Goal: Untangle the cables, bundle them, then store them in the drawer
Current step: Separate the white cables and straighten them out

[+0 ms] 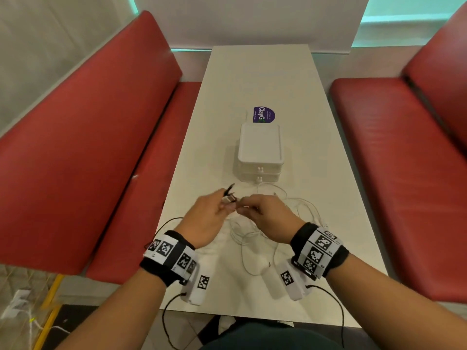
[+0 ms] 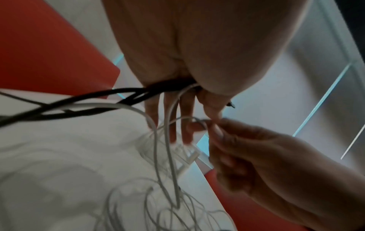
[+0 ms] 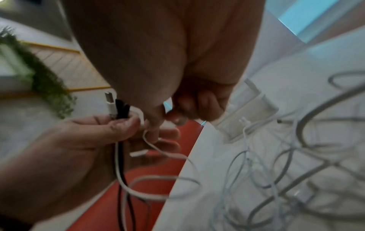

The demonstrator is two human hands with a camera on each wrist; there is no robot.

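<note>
Above the near half of the white table (image 1: 328, 173) my left hand (image 1: 226, 202) grips a bunch of cable ends: a white USB plug (image 3: 109, 103) and black plugs (image 3: 121, 107) stick up out of its fist. Black cables (image 2: 94, 96) trail from it toward the table's left edge. Right beside it, my right hand (image 1: 243, 207) pinches a thin white cable (image 3: 147, 136) between thumb and finger. Under and right of the hands lies a tangle of white cables (image 1: 252, 238). Just beyond the hands stands a small white two-drawer unit (image 1: 260, 152), both drawers closed.
Red padded benches (image 1: 88, 147) flank the table on both sides. A purple sticker (image 1: 262, 114) lies on the tabletop behind the drawer unit. More white cable loops (image 1: 305, 205) spread to the right of the hands.
</note>
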